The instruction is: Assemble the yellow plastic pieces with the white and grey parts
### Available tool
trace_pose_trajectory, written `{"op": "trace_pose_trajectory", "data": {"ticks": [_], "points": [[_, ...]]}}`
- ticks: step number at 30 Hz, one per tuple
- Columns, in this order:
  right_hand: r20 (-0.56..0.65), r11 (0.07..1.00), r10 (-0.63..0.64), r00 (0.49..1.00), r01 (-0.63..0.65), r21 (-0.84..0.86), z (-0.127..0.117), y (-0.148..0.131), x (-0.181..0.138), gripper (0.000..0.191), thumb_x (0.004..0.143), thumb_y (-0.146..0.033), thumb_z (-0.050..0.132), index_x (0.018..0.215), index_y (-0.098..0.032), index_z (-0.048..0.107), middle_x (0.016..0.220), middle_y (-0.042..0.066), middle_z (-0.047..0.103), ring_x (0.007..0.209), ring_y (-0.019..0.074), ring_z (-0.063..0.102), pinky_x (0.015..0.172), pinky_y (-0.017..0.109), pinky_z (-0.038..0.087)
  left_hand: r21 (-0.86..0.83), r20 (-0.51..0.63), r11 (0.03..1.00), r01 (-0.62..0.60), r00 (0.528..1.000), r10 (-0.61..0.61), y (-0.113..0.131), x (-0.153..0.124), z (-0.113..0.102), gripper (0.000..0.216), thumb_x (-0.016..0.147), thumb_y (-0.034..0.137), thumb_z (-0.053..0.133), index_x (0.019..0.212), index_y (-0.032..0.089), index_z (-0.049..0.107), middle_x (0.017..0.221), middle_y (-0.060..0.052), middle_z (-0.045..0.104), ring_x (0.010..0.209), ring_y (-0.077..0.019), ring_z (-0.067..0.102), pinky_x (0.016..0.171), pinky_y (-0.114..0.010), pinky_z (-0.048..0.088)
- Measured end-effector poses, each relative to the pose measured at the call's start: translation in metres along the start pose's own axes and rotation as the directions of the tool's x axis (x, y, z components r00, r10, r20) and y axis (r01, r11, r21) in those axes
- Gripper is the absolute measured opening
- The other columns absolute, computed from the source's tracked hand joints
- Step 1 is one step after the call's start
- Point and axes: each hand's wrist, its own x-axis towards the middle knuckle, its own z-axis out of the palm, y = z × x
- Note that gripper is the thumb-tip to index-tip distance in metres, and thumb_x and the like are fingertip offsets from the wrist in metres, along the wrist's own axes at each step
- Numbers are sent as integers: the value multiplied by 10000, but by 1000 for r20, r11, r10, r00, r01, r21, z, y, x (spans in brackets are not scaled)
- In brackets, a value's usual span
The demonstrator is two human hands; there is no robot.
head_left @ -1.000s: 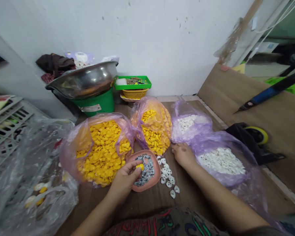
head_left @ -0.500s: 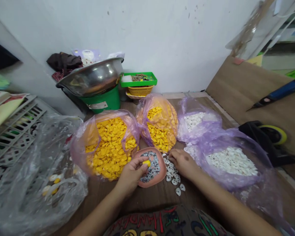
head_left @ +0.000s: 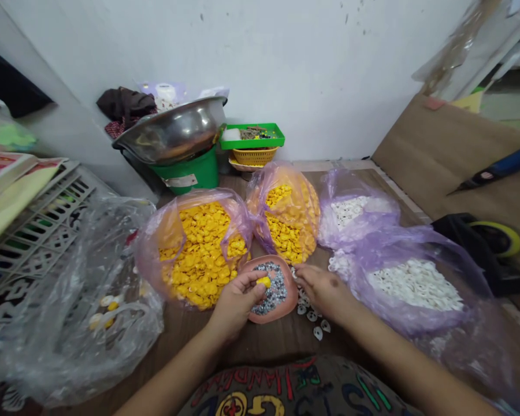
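Note:
My left hand [head_left: 238, 299] pinches a small yellow plastic piece [head_left: 264, 281] between thumb and fingertips, above the left part of a pink dish [head_left: 291, 300]. Many tiny grey, shiny bits [head_left: 274, 293] lie in this dish. Just right of the dish, my right hand [head_left: 325, 292] has its fingers pressed together over a scatter of white plastic pieces [head_left: 312, 315], flat and with a hole. What its fingertips grip, if anything, is too small to make out. Behind the dish stand two purple-tinted bags of yellow pieces [head_left: 203, 254].
Two purple bags of white pieces [head_left: 418, 283] lie at the right. A clear plastic bag [head_left: 125, 352] and a grey crate [head_left: 47, 231] are at the left. Behind stand a metal basin [head_left: 177, 130] on a green bucket [head_left: 199, 170] and a green tray [head_left: 277, 140]. A tape dispenser [head_left: 463, 242] sits far right.
The whole view has shifted slightly, so things appear a little further right. My right fingers have moved slightly over the white pieces beside the dish; my left hand keeps its pinch on the yellow piece.

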Motion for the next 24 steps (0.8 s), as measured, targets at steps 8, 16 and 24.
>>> {"op": "trace_pose_trajectory", "data": {"ticks": [8,16,24], "points": [[-167,923,58,984,12,386,13,-40,4,176,739,-206,589,907,-189,540,779,17,666,698,141,630,629,243,505,-100,134,995,26,991,-13,-2,-4,3,312,544,321,739,804,162,671,692,-14,671,578,-99,556,586,-227,427],[-147,795,188,971,-63,603,11,-51,4,207,687,-246,643,876,-187,584,766,20,674,681,150,636,629,266,523,-183,136,983,0,990,25,-5,-7,1,305,543,313,747,795,161,666,777,-37,686,667,-130,595,632,-247,449],[-76,631,323,943,-155,760,16,-52,1,180,658,-221,655,831,-196,612,686,-13,662,585,125,610,547,230,508,-208,140,978,6,990,23,-6,-7,3,289,549,289,751,788,153,662,737,-23,689,630,-115,599,634,-234,446]]}}
